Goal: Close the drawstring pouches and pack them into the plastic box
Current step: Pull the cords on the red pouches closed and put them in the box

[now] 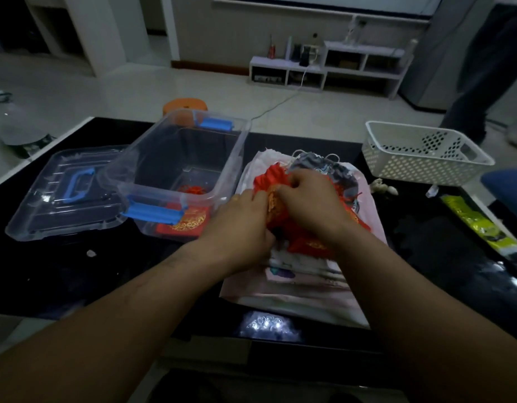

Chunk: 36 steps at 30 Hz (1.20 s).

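Left hand (242,225) and right hand (312,205) grip red pouch (303,242)

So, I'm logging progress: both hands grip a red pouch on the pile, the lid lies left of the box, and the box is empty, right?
Not empty. The head view shows a packed pouch, also red, lying in the box. The rest stands: the left hand and right hand grip the red pouch on the pile, and the lid lies left of the box.
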Motion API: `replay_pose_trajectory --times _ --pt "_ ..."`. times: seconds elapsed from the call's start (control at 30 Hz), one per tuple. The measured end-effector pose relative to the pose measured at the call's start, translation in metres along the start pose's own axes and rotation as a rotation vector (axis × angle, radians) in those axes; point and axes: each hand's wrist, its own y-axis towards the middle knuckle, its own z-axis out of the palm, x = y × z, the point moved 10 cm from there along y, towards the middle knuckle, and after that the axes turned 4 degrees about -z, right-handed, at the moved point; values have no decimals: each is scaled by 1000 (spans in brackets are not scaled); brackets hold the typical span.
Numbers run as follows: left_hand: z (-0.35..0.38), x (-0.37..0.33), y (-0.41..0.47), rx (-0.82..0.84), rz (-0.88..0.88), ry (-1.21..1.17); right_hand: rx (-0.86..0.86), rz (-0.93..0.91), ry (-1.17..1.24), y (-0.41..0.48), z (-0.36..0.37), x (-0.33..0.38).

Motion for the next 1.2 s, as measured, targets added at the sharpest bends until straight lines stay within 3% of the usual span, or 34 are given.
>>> replay_pose_trajectory --times 0.13,0.3,0.47,0.63,0.73,0.83,0.93,1.0,1.1,1.2 --pt "-11 2 -1 34 -111 -397 -50 132 290 -25 -40 -27" --pt "31 -7 4 195 -101 -279 150 316 444 -63 -30 -87" --pt "36 -19 15 117 -93 -276 100 366 512 -42 -38 -96" --pt "28 -12 20 31 -130 -344 49 304 390 -25 -40 -93" --pt "20 -9 19 -18 -186 -609 26 371 710 -34 -37 -96" --pt "39 -14 11 188 -327 -984 58 446 989 -48 -30 -96" --pt "56 -27 7 333 -416 -1300 113 464 1105 -59 -20 -93" --pt "62 -31 10 319 -462 -1502 162 461 1081 -66 -11 -92" --pt "64 -19 15 223 -501 -1495 188 430 1054 -69 -6 -87" --pt "63 -18 16 228 -436 -1393 149 433 1068 -68 -7 -81"
